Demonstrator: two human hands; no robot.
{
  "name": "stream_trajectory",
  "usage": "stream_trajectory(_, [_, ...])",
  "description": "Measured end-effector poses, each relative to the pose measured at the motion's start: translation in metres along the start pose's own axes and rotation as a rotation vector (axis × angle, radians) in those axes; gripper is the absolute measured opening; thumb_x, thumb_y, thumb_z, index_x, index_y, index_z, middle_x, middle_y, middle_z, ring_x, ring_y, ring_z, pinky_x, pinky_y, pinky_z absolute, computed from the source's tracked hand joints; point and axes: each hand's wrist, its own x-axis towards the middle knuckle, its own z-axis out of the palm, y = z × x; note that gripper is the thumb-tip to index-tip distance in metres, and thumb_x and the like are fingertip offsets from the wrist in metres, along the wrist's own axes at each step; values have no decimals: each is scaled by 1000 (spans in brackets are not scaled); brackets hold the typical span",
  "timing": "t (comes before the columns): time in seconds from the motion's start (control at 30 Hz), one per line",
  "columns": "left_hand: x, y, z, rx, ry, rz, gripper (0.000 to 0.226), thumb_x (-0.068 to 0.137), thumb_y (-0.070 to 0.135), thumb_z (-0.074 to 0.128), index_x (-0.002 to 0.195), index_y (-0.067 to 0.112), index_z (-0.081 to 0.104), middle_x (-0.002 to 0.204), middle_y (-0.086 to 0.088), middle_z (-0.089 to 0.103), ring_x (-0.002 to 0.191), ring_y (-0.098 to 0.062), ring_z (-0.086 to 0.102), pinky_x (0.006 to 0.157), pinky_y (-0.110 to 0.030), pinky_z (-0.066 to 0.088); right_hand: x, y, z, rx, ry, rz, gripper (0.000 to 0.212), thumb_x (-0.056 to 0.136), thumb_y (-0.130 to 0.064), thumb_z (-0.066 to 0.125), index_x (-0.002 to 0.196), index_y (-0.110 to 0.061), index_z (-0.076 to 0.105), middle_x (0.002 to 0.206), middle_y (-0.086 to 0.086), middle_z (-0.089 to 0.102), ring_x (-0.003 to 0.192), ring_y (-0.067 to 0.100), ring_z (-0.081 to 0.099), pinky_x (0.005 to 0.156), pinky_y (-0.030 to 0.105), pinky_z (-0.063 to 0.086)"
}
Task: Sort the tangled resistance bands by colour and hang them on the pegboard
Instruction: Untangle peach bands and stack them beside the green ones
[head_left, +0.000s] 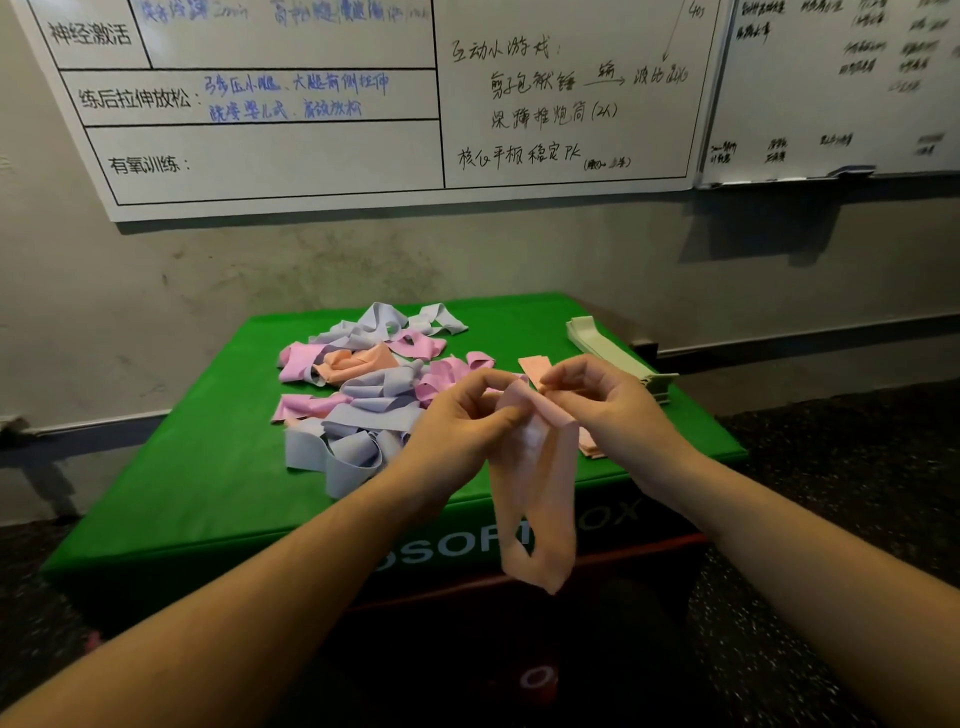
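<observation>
Your left hand (467, 410) and right hand (597, 400) are both raised over the near right part of the green box (171, 499), which serves as your desk. Each hand pinches the top of one peach band (540, 499) between thumb and fingertips, the two grips close together. The band hangs down from them as an open loop, its lower end dropping past the near edge of the box and touching nothing.

The tangled pile of bands (363, 395) lies on the box top from the centre toward the far edge. It holds lilac, pink and peach loops, crossed over one another and unsorted. The nearest lilac loops sit just beside your left wrist.

A flat peach strip (535, 366) lies on the box just beyond your right hand's fingers, and more peach material shows under that wrist near the right edge. A stack of pale green bands (608, 345) lies flat along the far right edge, apart from the pile.

Two written whiteboards (311, 135) are on the wall behind. The pegboard cannot be seen.
</observation>
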Motion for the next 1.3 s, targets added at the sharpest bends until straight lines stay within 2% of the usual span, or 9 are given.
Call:
stream_trajectory(0.13, [1,-3,3,-145,114,-33,19,92,12,65,110,19,60,99,-8,75,90,-19,69,73,-30,53,-8,1,2,173,32,6,12,98,-6,54,101,-10,65,86,1,70,81,13,66,71,31,53])
stream_trajectory(0.27, [1,-3,5,-192,144,-13,21,94,11,63,111,21,57,98,-8,75,90,-19,69,78,-35,53,-14,2,4,129,-44,-8,21,98,-18,57,113,-12,70,103,11,73,88,17,68,73,29,54])
stream_trajectory(0.4, [-1,-3,6,-208,123,-11,25,95,8,61,117,17,54,99,-9,76,89,-19,70,76,-33,54,-11,3,5,103,4,21,12,94,-17,64,98,-19,75,86,-2,73,79,9,66,68,23,53])
stream_trajectory(0.57, [1,-9,4,-109,139,14,26,94,12,63,116,19,51,103,-10,76,99,-27,71,89,-45,54,-11,3,4,73,32,-4,10,93,-12,65,99,-10,74,91,9,72,85,12,66,79,35,56])
stream_trajectory(0.73, [3,-15,6,-21,126,-9,39,95,17,63,130,24,47,104,-6,76,99,-20,72,85,-37,58,-13,3,4,144,25,1,15,93,-2,62,105,-7,70,101,11,74,88,14,68,73,25,57])
stream_trajectory(0.9, [8,-22,12,69,117,-32,13,95,23,64,105,16,67,100,-5,73,90,-17,69,68,-27,56,-9,5,-2,148,59,2,14,94,-5,61,103,-8,71,94,9,73,86,13,67,70,24,56])
stream_trajectory(1.13, [16,-34,22,33,96,22,10,96,27,60,104,21,64,108,-13,68,102,-22,65,90,-41,53,1,12,-6,206,91,2,14,95,-7,60,94,-15,72,88,-3,73,89,15,65,77,34,53])
stream_trajectory(1.2, [20,-34,29,-53,103,-23,15,92,31,62,106,26,64,112,-13,68,107,-27,65,92,-46,52,4,13,-8,227,113,1,16,94,-7,61,92,-17,73,87,-3,74,88,15,65,81,36,54])
stream_trajectory(1.3, [28,-32,39,-114,118,-114,23,96,29,62,116,20,62,111,-11,69,102,-27,67,83,-40,55,11,18,-14,263,111,68,15,93,-12,64,88,-21,76,91,2,72,90,21,62,81,42,49])
